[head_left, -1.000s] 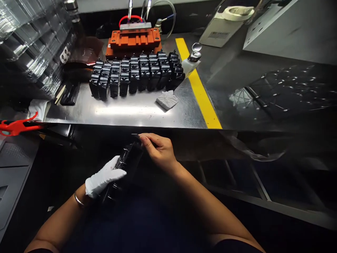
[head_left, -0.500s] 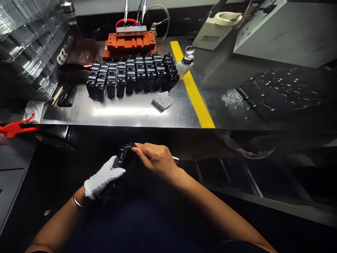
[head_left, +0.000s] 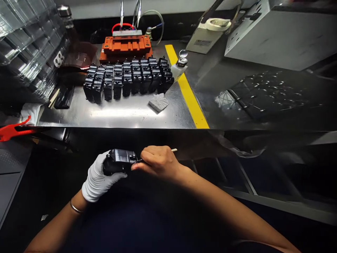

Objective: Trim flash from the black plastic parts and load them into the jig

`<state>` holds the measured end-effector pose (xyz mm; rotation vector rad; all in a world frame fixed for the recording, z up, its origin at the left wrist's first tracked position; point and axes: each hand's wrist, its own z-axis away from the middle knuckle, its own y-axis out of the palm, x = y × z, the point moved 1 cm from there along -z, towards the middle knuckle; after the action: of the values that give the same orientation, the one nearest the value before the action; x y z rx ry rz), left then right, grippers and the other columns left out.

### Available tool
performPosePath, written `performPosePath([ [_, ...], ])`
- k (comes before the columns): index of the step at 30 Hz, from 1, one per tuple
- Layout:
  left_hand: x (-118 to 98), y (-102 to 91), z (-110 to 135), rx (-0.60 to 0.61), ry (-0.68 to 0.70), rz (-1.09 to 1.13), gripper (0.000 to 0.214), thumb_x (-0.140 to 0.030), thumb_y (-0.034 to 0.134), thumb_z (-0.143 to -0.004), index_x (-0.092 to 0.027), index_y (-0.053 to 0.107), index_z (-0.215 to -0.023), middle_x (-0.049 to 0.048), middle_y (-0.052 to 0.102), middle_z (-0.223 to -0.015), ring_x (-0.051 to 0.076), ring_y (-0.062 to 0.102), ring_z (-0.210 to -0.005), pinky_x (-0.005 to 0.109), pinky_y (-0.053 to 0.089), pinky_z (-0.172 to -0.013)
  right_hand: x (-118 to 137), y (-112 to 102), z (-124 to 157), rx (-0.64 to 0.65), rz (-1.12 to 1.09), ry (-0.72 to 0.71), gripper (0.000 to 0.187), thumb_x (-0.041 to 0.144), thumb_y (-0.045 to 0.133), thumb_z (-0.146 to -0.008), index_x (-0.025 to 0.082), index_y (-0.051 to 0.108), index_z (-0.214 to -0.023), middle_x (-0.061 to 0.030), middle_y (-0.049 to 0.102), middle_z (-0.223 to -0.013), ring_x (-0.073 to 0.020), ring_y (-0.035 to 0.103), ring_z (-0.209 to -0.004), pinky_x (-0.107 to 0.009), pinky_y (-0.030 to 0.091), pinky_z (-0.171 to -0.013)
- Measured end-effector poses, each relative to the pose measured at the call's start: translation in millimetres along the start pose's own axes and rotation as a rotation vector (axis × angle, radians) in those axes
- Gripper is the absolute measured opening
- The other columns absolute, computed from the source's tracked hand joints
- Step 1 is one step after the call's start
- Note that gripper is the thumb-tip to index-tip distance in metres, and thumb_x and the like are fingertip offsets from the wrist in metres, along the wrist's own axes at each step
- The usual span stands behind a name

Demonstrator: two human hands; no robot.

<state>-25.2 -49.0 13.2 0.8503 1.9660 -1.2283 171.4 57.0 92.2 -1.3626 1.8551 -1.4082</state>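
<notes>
My left hand (head_left: 96,179), in a white glove, is wrapped round a glossy black plastic part (head_left: 119,163) held in front of my body, below the bench edge. A flat shiny face of the part is turned up. At the part's right end is my bare right hand (head_left: 160,161), its fingers closed round a thin stick-like tool with a pale end (head_left: 174,150) jutting out behind. The tool's slim dark tip meets or nearly meets the part; its exact kind is hidden by my fingers.
Rows of similar black parts (head_left: 127,79) stand on the metal bench (head_left: 110,119), before an orange fixture (head_left: 129,44). A folded white wipe (head_left: 158,103) and a pump bottle (head_left: 179,66) are nearby. Clear plastic trays (head_left: 28,45) are stacked left; a red-handled tool (head_left: 14,130) juts in.
The black part has turned from a steep, narrow side to lying broad face up. My right hand has shifted slightly lower beside it. The view has moved a little to the right.
</notes>
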Motion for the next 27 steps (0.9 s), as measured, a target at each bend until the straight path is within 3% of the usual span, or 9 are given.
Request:
performPosePath([
  [4,3.1,5.6,5.4,0.029,-0.046,0.064,0.077,-0.039,0.078,-0.064,-0.024,0.040,-0.129,0.0065,0.063,-0.110,0.021,0.065,-0.093,0.036,0.054,-0.082,-1.2,-4.7,-2.3,-0.078,-0.016,-0.041,0.053,0.054,0.043,-0.091,0.016,0.047,-0.053,0.0018,0.043,-0.050,-0.0079,0.037,-0.047,-0.024,0.023,-0.048],
  [11,-2.4,0.4,-0.3,0.261,-0.229,0.234,0.075,-0.038,0.078,-0.064,-0.021,0.043,-0.128,0.0078,0.063,-0.111,0.024,0.061,-0.101,0.042,0.050,-0.091,-2.5,-8.5,-4.1,-0.038,-0.040,-0.132,0.055,0.056,0.044,-0.089,0.017,0.046,-0.051,0.0027,0.040,-0.049,-0.0080,0.034,-0.047,-0.024,0.023,-0.048],
  [16,-6.2,-4.3,-4.5,0.362,-0.275,0.325,0.077,-0.037,0.080,-0.062,-0.019,0.043,-0.128,0.0096,0.061,-0.117,0.025,0.060,-0.106,0.042,0.048,-0.093,-1.4,-9.5,-2.0,-0.037,-0.051,-0.176,0.056,0.055,0.047,-0.088,0.017,0.043,-0.048,0.0033,0.038,-0.047,-0.0078,0.033,-0.045,-0.025,0.022,-0.047],
  [19,-7.6,-4.4,-5.4,0.348,-0.288,0.319,0.078,-0.036,0.080,-0.061,-0.019,0.042,-0.127,0.0101,0.061,-0.117,0.025,0.060,-0.106,0.043,0.049,-0.093,1.2,-7.6,0.3,-0.079,-0.057,-0.113,0.055,0.056,0.049,-0.087,0.017,0.044,-0.049,0.0032,0.039,-0.048,-0.0077,0.033,-0.045,-0.025,0.023,-0.046],
  [23,-8.2,-2.2,-4.2,0.239,-0.291,0.298,0.077,-0.034,0.083,-0.056,-0.019,0.045,-0.121,0.0076,0.064,-0.109,0.024,0.063,-0.100,0.042,0.051,-0.089,5.3,-2.6,4.8,-0.064,-0.123,-0.066,0.052,0.051,0.050,-0.088,0.017,0.043,-0.049,0.0032,0.040,-0.048,-0.0073,0.034,-0.045,-0.024,0.024,-0.046],
  [27,-5.5,-4.8,-3.0,0.085,-0.277,0.293,0.057,-0.031,0.079,-0.064,-0.021,0.052,-0.112,0.0036,0.066,-0.099,0.019,0.066,-0.086,0.035,0.056,-0.078,4.3,-1.4,11.0,-0.086,-0.273,0.062,0.047,0.043,0.038,-0.096,0.016,0.051,-0.060,0.0015,0.045,-0.052,-0.0082,0.042,-0.048,-0.022,0.030,-0.049],
])
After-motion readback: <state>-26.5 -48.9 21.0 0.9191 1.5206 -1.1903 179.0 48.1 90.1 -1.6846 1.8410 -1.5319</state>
